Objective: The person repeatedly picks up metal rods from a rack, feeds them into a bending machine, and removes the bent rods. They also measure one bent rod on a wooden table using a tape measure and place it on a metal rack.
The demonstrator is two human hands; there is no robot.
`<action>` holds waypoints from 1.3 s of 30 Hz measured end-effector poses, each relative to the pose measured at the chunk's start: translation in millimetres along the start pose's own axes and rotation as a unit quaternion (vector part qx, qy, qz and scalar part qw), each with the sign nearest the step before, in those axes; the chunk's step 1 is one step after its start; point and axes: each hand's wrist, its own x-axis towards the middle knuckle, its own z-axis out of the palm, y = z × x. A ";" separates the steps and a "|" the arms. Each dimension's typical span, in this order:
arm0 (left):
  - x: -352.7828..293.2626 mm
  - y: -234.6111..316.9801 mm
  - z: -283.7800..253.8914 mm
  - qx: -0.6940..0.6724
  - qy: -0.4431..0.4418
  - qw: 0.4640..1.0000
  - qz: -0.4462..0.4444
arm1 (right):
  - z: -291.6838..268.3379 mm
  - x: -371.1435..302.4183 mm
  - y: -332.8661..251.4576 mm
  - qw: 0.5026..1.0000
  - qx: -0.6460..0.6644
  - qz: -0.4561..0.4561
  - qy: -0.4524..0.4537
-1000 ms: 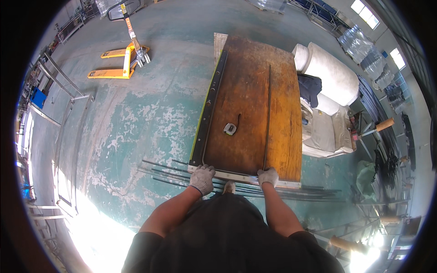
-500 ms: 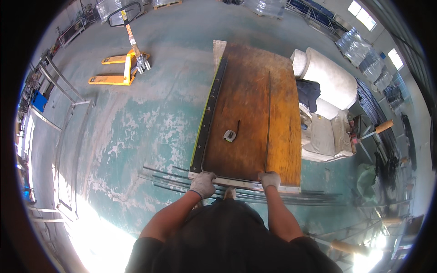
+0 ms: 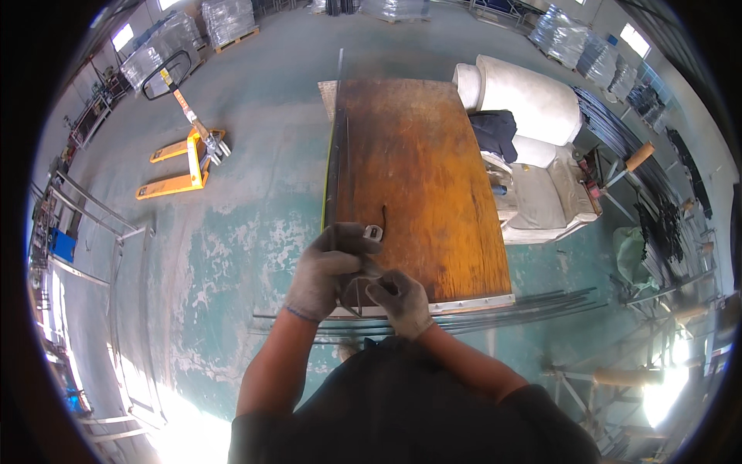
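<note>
Both my hands wear pale work gloves with greyish fingers and are close together over the near left corner of a worn brown wooden table [image 3: 440, 193]. My left hand [image 3: 328, 271] is closed round a thin bent metal rod [image 3: 356, 298]. The fingers of my right hand [image 3: 402, 301] are curled at the same bent part, partly hiding it. Long thin lengths of the rod seem to run away from me along the table's left edge. Just beyond my left fingers lies a tape measure [image 3: 374, 232] with a dark strap.
Thin dark rods [image 3: 533, 303] lie low along the table's near edge. White rolls [image 3: 529, 97] and a covered pile with dark cloth [image 3: 495, 133] stand to the right. A yellow pallet jack [image 3: 189, 166] stands at the far left, metal frames [image 3: 93, 209] nearer.
My hands have come together from the near edge, lifting the bent rod's near end. The rod's right-hand length has swung across to the table's left side. The view has shifted slightly.
</note>
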 end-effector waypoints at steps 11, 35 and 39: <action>-29.1 -23.4 -47.8 -0.026 0.077 0.997 -0.015 | -38.6 42.4 208.4 0.927 -0.352 0.129 0.001; -0.8 -245.2 -148.0 0.793 -0.021 0.602 0.089 | -122.0 7.9 201.7 0.890 -0.386 0.196 0.143; 6.7 -234.5 -154.6 0.804 -0.039 0.588 0.081 | -121.9 16.6 202.2 0.896 -0.358 0.227 0.134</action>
